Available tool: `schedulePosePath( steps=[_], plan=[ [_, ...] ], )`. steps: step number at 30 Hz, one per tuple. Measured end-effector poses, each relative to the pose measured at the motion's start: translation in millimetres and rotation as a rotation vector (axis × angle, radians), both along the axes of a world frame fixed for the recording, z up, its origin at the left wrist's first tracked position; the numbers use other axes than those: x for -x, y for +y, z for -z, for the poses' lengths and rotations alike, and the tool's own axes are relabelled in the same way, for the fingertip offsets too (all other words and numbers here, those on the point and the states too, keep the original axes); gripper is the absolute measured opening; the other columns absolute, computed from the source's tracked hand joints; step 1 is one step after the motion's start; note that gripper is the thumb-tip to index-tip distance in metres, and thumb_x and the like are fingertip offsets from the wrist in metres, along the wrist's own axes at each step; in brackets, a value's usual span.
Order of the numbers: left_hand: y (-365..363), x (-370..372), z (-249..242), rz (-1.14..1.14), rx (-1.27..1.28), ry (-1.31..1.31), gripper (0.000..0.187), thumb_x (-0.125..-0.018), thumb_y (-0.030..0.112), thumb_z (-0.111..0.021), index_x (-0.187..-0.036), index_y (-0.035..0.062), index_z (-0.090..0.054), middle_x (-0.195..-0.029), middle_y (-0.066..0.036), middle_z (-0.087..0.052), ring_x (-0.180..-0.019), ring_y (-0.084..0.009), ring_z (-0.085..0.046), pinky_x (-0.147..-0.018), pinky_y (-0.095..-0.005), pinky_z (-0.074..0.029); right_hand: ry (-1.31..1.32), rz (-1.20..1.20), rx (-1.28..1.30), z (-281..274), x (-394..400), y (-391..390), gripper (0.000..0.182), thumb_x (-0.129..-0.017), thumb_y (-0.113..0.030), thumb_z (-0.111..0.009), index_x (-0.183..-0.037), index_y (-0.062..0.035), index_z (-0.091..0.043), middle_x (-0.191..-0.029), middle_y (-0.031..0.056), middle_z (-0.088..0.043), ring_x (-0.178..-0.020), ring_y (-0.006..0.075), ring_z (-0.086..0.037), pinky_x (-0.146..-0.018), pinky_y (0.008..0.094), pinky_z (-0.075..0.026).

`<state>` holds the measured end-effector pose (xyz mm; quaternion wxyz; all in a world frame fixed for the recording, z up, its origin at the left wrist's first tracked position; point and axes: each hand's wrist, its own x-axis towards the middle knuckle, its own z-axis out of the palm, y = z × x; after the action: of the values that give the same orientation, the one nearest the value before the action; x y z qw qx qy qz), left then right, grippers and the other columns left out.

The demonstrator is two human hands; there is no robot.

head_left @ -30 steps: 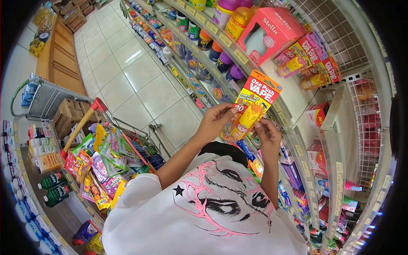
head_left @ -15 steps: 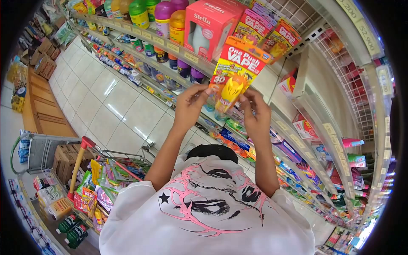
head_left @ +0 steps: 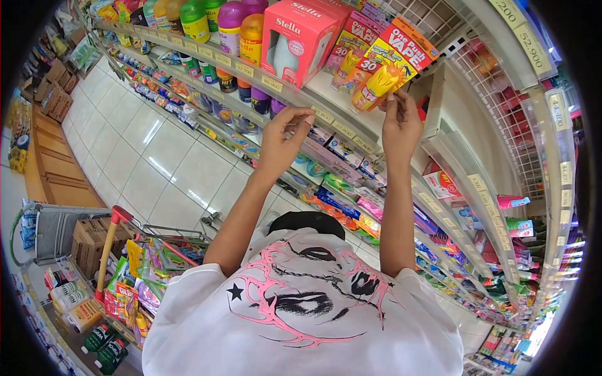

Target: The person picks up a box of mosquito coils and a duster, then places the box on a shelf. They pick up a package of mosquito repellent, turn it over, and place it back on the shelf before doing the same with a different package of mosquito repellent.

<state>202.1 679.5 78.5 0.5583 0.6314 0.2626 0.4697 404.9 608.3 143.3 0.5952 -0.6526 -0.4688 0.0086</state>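
Note:
An orange-topped blister pack of One Push Vape insecticide spray (head_left: 396, 59) is at the upper shelf, in front of similar pink-topped packs (head_left: 357, 41). My right hand (head_left: 401, 117) pinches its lower right edge between thumb and fingers. The pack's yellow bottle faces me, tilted. My left hand (head_left: 288, 133) holds nothing; its fingers are bent and a little apart, close to the price strip (head_left: 323, 114) on the shelf's front edge.
A pink Stella box (head_left: 301, 37) and several air freshener cans (head_left: 231, 28) stand left on the same shelf. Lower shelves carry packed goods. At lower left is a shopping cart with a red-cornered handle (head_left: 121, 215), near cardboard boxes (head_left: 94, 244). White wire mesh (head_left: 511, 119) backs the right shelf.
The orange-topped Vape pack has moved from between both hands up and right to the shelf. My left hand has let go of it; my right hand still holds it.

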Motion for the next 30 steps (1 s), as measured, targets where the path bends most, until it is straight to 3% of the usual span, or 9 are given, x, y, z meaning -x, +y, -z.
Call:
schedulePosePath(
  steps=[5, 8, 10, 14, 20, 22, 24, 27, 30],
  plan=[
    [-1.4, 2.2, 9.2, -0.007, 0.008, 0.027, 0.019, -0.092, 0.014, -0.061, -0.107, 0.0043, -0.065, -0.099, -0.003, -0.066, -0.084, -0.0085, -0.058, -0.074, -0.0235, -0.046, -0.223, 0.202, 0.144, 6.5, -7.3, 3.6, 0.016, -0.092, -0.006, -0.053, -0.105, 0.0032, -0.057, -0.089, 0.0194, -0.066, -0.078, 0.0274, -0.067, -0.07, 0.0358, -0.051],
    [0.4, -1.0, 1.2, 0.002, -0.045, 0.043, 0.017, -0.092, 0.012, -0.061, -0.106, 0.0032, -0.066, -0.098, -0.004, -0.066, -0.083, -0.009, -0.059, -0.074, -0.0238, -0.046, -0.183, 0.25, 0.177, 12.3, -14.1, 7.4, 0.014, -0.092, -0.006, -0.052, -0.102, 0.0023, -0.055, -0.09, 0.0209, -0.065, -0.081, 0.0335, -0.065, -0.071, 0.0401, -0.049],
    [1.9, -9.5, -10.1, -0.006, -0.129, 0.008, 0.016, -0.089, 0.009, -0.061, -0.102, 0.0, -0.065, -0.092, -0.01, -0.065, -0.08, -0.0151, -0.062, -0.071, -0.0262, -0.048, -0.209, 0.294, 0.206, 12.4, -15.6, 8.2, 0.015, -0.091, -0.007, -0.053, -0.103, 0.0022, -0.054, -0.091, 0.0219, -0.065, -0.084, 0.0357, -0.064, -0.073, 0.0415, -0.049],
    [6.5, -32.6, -29.9, 0.058, -0.212, 0.007, 0.017, -0.089, 0.011, -0.061, -0.103, 0.0015, -0.066, -0.094, -0.008, -0.066, -0.081, -0.012, -0.061, -0.073, -0.0247, -0.047, -0.235, 0.397, 0.314, 17.9, -31.0, 10.4, 0.02, -0.087, -0.007, -0.055, -0.105, 0.0014, -0.05, -0.092, 0.0253, -0.063, -0.09, 0.0408, -0.062, -0.075, 0.0453, -0.048],
    [9.8, -71.9, -43.0, 0.092, -0.452, 0.235, 0.019, -0.087, 0.012, -0.061, -0.101, 0.0012, -0.067, -0.095, -0.012, -0.067, -0.082, -0.023, -0.063, -0.075, -0.0305, -0.048, -0.218, 0.451, 0.382, 16.3, -47.8, 19.1, 0.023, -0.083, -0.008, -0.058, -0.101, 0.0029, -0.049, -0.087, 0.0261, -0.064, -0.087, 0.0421, -0.063, -0.075, 0.0466, -0.048],
    [14.1, -84.4, -44.7, 0.04, -0.745, 0.238, 0.019, -0.086, 0.011, -0.059, -0.101, 0.0012, -0.067, -0.098, -0.013, -0.067, -0.089, -0.0302, -0.063, -0.08, -0.0369, -0.049, -0.246, 0.476, 0.356, 16.2, -52.6, 24.3, 0.025, -0.083, -0.01, -0.059, -0.101, 0.0041, -0.049, -0.086, 0.0262, -0.064, -0.085, 0.0423, -0.063, -0.074, 0.0469, -0.049],
    [13.7, -93.8, -47.2, 0.114, -0.692, 0.261, 0.021, -0.086, 0.01, -0.056, -0.102, 0.001, -0.067, -0.101, -0.015, -0.066, -0.095, -0.0343, -0.061, -0.085, -0.0427, -0.047, -0.19, 0.446, 0.355, 14.9, -54.3, 27.0, 0.024, -0.083, -0.009, -0.058, -0.101, 0.0041, -0.048, -0.087, 0.0269, -0.064, -0.087, 0.0423, -0.063, -0.074, 0.0476, -0.049],
    [17.5, -107.0, -42.8, 0.179, -0.676, 0.383, 0.025, -0.088, 0.014, -0.055, -0.108, 0.0035, -0.066, -0.113, -0.017, -0.062, -0.101, -0.0343, -0.061, -0.09, -0.0425, -0.047, -0.158, 0.443, 0.35, 21.5, -63.4, 30.7, 0.024, -0.083, -0.009, -0.058, -0.102, 0.0034, -0.049, -0.087, 0.0259, -0.064, -0.087, 0.0425, -0.063, -0.074, 0.0476, -0.049],
    [21.5, -117.3, -34.2, 0.124, -0.857, 0.569, 0.03, -0.087, 0.017, -0.055, -0.115, 0.0097, -0.064, -0.131, -0.02, -0.052, -0.108, -0.0383, -0.058, -0.093, -0.0442, -0.047, -0.174, 0.417, 0.323, 25.8, -67.3, 32.0, 0.023, -0.083, -0.008, -0.058, -0.101, 0.0024, -0.05, -0.087, 0.0246, -0.065, -0.086, 0.0421, -0.063, -0.074, 0.0468, -0.049]
  ],
)
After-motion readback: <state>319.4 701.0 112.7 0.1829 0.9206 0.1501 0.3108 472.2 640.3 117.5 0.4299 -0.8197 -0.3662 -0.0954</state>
